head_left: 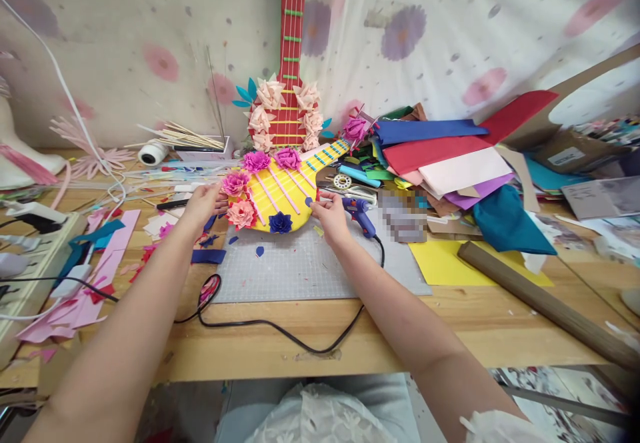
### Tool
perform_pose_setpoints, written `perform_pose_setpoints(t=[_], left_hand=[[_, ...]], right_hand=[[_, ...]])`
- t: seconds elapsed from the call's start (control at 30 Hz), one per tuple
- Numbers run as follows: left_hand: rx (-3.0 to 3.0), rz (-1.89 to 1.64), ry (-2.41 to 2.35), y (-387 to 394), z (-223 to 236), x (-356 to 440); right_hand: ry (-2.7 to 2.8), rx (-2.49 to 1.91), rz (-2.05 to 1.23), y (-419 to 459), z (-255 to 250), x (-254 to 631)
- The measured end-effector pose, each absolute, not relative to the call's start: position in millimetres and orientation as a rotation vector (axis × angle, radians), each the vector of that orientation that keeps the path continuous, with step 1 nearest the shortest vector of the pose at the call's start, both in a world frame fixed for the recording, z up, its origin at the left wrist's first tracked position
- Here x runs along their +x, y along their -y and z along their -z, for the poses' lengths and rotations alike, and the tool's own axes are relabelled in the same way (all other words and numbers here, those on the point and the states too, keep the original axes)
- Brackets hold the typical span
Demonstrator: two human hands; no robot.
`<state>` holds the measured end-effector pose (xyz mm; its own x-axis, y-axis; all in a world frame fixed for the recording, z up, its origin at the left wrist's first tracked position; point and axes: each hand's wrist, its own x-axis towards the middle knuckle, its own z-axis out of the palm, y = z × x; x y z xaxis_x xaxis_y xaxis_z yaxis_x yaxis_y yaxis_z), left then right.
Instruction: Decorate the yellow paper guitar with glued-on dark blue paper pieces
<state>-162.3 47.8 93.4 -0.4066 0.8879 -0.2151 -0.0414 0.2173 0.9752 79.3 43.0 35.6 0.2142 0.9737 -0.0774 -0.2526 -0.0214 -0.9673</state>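
Note:
A yellow paper-covered lute model [300,196] with pink strings stands tilted above the grey cutting mat [320,276]. Pink and coral paper flowers line its left side, and a dark blue paper flower [281,222] sits low on its front. My left hand [203,206] is closed on the model's left edge beside the coral flower. At the lower right of the body, my right hand [330,216] pinches a small blue paper petal [309,201] close to the yellow surface; whether it touches cannot be made out. Just right of that hand lies a blue glue gun [359,213].
Behind stands a red lute model [290,116] with pale flowers. Coloured sheets [440,150] pile up at the right, near a brown roll [540,300]. A power strip [45,256] and pink scraps lie left. The glue gun's black cable [280,326] loops along the front.

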Motion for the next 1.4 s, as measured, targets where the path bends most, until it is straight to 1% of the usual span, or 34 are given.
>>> perform_pose_setpoints(t=[0.13,0.2,0.27,0.33,0.4,0.5,0.6,0.8,1.1,1.4], left_hand=[[1.069,-1.162,-1.827,-47.4,-85.4,-166.2],[1.346,-1.208,-1.974,-43.7,-80.7,-169.7],[1.765,-1.29,-1.994,-36.6,-79.3,-168.8],[2.189,-1.241,-1.807,-28.3,-80.9,-161.3],[2.502,-1.034,-1.557,-21.8,-83.1,-148.7],[2.726,-0.779,-1.352,-19.8,-81.7,-130.3],[2.793,-0.692,-1.291,-25.5,-76.7,-122.9],[2.703,-0.719,-1.277,-37.9,-75.5,-126.7],[2.581,-0.734,-1.327,-42.8,-74.4,-127.4],[2.545,-0.775,-1.358,-42.7,-73.8,-129.7]], right_hand=[[0.922,-1.242,-1.12,-39.3,-33.9,85.5],[0.966,-1.302,-1.056,-35.0,-35.0,88.0],[1.0,-1.345,-1.022,-28.9,-37.9,90.2],[1.023,-1.366,-1.056,-21.3,-41.2,91.1],[1.036,-1.377,-1.128,-12.9,-43.2,89.4],[1.053,-1.382,-1.219,-0.4,-41.7,81.4],[1.058,-1.376,-1.299,9.5,-37.7,68.9],[0.937,-1.401,-1.406,16.5,-34.8,44.5],[0.641,-1.381,-1.475,17.0,-38.0,21.4],[0.574,-1.419,-1.467,14.9,-41.4,13.7]])
